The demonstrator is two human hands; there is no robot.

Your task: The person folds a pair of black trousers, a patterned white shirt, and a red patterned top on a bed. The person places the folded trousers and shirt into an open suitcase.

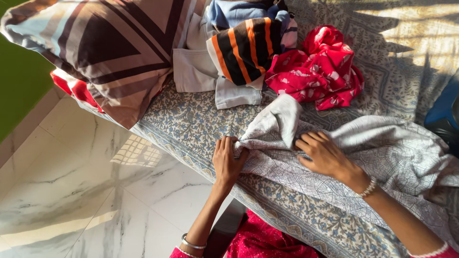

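The person bends over a bed (191,124) that is covered with a sheet of small blue flowers, and both hands work on a pale grey patterned cloth (382,153) which lies in the lower right part of the bed, spread and wrinkled. The left hand (227,160) is at the left end of this cloth, near the edge of the bed; its fingers (228,143) are curled and pinch a fold of the cloth between them. The right hand (322,153) rests on top of the cloth, just beside the left one; its fingers (306,141) are bent and close together and press on the fabric, but I cannot tell if they really grip it. Between the two hands a part of the cloth stands up like a small peak. Behind the cloth lies a crumpled red garment with white flowers (318,69), near it but apart. To its left there is a small pile of folded clothes (224,57), with a black and orange striped piece on top. A big pillow with brown and beige stripes (105,48) lies at the upper left, partly over the edge of the bed. Below is a white marble floor (71,191). Each wrist carries a thin bangle.
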